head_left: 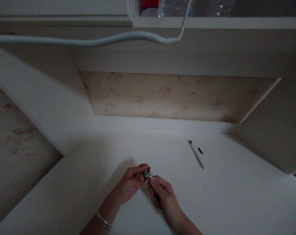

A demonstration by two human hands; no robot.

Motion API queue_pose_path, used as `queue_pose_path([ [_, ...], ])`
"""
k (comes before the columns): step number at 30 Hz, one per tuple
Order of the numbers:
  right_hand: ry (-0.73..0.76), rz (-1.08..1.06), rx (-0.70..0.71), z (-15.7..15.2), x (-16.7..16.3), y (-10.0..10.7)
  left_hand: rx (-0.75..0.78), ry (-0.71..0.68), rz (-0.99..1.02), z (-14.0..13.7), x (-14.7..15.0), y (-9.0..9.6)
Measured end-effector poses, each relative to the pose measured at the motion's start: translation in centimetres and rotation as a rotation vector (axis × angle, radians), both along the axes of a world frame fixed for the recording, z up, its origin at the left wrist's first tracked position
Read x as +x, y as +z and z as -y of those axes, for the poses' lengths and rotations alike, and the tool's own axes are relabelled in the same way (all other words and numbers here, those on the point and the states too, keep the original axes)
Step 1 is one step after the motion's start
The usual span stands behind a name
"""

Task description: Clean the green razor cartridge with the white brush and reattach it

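My left hand [132,182] is closed, pinching a small black piece [146,172] between thumb and fingers. A shiny silver metal part [148,175] sits between the two hands, against the black piece. My right hand [164,194] is closed too, its thumb and forefinger at the near end of the metal part. The other fingers wrap round a dark handle [157,199], mostly hidden by the palm. I cannot make out what kind of tool this is. Both hands are close together, just above the white tabletop [108,147].
To the right lies a thin pale stick [196,154] with a dark end, beside a short black strip [200,150]. White side panels and a floral-papered back wall [150,94] enclose the tabletop. Overhead run a pale cable [89,42] and a shelf [211,22] with clear plastic items.
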State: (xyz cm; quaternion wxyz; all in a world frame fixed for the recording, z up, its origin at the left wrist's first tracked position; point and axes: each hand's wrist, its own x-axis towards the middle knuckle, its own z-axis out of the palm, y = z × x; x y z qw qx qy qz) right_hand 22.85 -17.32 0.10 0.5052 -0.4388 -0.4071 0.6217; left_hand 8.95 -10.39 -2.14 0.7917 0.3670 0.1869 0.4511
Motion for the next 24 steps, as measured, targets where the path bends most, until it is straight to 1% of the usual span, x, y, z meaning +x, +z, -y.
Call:
queue_pose_path([
  [2, -0.007, 0.006, 0.011, 0.0, 0.1, 0.0, 0.010, -0.007, -0.012, 0.0, 0.0, 0.1],
  [4, 0.012, -0.041, -0.005, -0.1, 0.1, 0.0, 0.025, -0.012, -0.023, 0.0, 0.0, 0.2],
  [8, 0.092, -0.181, -0.058, -0.2, 0.4, 0.2, 0.076, -0.036, -0.042, 0.1, -0.2, 0.4],
  [13, 0.186, -0.275, -0.140, 0.1, 0.7, 0.5, 0.163, -0.118, -0.045, 0.2, -0.7, 0.8],
  [16, 0.213, -0.306, -0.170, 0.2, 0.8, 0.4, 0.225, -0.148, -0.064, 0.2, -1.0, 1.2],
  [19, 0.226, -0.295, -0.129, 0.1, 0.7, 0.0, 0.254, -0.172, -0.089, 0.3, -1.1, 1.5],
  [24, 0.263, -0.241, -0.007, 0.2, 0.4, -0.4, 0.218, -0.202, -0.055, 0.6, -1.1, 1.7],
])
